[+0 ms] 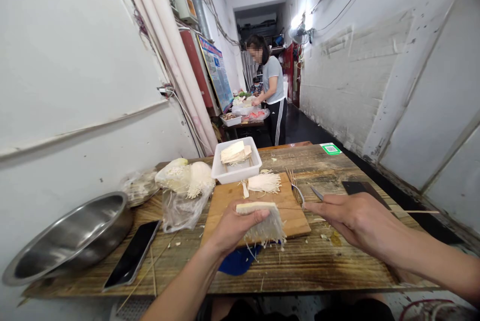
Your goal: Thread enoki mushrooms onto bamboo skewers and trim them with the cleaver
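My left hand (234, 223) grips a flat bunch of enoki mushrooms (264, 226), thumb on its near face, with the thin stems hanging downward. The bunch is held above the front of a wooden cutting board (225, 198). To its right, my right hand (352, 218) is closed around a thin bamboo skewer (416, 211), whose tail sticks out behind the hand. Its front end points leftward at the mushrooms; whether it touches them I cannot tell. More loose enoki (264, 182) lies at the board's far side. A small pointed blade (317, 193) shows behind my right fingers, partly hidden.
A white tub (237, 173) of skewered enoki stands behind the board. Bagged mushrooms (187, 181), a phone (133, 253) and a steel basin (71, 236) are leftward. Several skewers (291, 178) lie by the board; a dark flat blade (363, 192) lies rightward. A person (275, 81) works farther back.
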The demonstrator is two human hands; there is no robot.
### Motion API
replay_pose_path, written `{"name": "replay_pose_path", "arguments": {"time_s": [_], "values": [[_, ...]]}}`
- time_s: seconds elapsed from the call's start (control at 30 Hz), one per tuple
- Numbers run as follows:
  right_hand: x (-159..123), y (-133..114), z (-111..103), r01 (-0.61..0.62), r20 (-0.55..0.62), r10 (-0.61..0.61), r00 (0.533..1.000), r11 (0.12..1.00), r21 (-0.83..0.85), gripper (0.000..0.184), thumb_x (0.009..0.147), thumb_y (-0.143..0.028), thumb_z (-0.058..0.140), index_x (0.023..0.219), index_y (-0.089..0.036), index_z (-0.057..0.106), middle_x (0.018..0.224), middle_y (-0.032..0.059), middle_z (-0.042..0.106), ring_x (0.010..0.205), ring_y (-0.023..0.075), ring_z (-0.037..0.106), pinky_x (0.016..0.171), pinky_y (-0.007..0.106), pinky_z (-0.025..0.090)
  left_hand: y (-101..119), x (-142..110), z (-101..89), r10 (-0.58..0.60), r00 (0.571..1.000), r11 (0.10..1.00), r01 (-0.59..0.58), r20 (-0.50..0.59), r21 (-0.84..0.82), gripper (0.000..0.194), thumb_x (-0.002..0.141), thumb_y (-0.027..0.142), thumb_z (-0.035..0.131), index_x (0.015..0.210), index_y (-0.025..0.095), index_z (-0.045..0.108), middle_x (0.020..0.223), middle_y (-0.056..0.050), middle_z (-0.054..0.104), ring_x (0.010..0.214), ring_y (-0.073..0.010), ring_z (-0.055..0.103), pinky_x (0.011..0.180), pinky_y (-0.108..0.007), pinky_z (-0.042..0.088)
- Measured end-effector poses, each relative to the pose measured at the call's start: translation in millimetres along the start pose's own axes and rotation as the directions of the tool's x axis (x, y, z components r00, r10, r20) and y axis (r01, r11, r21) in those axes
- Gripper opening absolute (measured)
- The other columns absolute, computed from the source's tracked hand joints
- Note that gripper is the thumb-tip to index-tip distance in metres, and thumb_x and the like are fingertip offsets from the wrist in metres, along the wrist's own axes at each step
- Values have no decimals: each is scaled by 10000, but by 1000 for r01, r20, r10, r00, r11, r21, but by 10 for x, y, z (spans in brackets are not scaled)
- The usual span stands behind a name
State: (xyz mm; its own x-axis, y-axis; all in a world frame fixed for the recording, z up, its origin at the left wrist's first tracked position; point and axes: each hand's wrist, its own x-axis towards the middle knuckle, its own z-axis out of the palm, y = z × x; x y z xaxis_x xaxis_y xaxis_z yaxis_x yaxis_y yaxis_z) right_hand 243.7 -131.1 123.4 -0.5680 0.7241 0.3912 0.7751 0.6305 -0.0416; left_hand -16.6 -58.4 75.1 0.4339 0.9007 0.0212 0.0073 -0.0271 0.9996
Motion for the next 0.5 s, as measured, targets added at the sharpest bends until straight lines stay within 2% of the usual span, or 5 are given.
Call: {"name": "replay_pose_path", "arguments": {"time_s": [0.13, 0.5], "values": [[-16, -7, -7, 2, 18, -3, 1000, 1000, 24, 361, 917, -118, 363, 1139, -198, 636, 711, 19, 637, 559, 106, 583, 505, 207, 400, 24, -13, 37, -8, 1000, 1000, 8, 15, -8, 361, 640, 403, 782, 860, 119, 744, 836, -98, 732, 724, -185, 608, 693, -295, 462], [-17, 28, 30, 7, 16, -10, 1000, 978, 208, 348, 939, -130, 364, 1147, -189, 637, 782, 38, 678, 666, 119, 631, 580, 213, 445, 54, -29, 105, -59, 997, 998, 61, 42, -31, 298, 628, 387, 792, 768, 127, 752, 685, -43, 706, 590, -127, 541, 574, -238, 384]]}}
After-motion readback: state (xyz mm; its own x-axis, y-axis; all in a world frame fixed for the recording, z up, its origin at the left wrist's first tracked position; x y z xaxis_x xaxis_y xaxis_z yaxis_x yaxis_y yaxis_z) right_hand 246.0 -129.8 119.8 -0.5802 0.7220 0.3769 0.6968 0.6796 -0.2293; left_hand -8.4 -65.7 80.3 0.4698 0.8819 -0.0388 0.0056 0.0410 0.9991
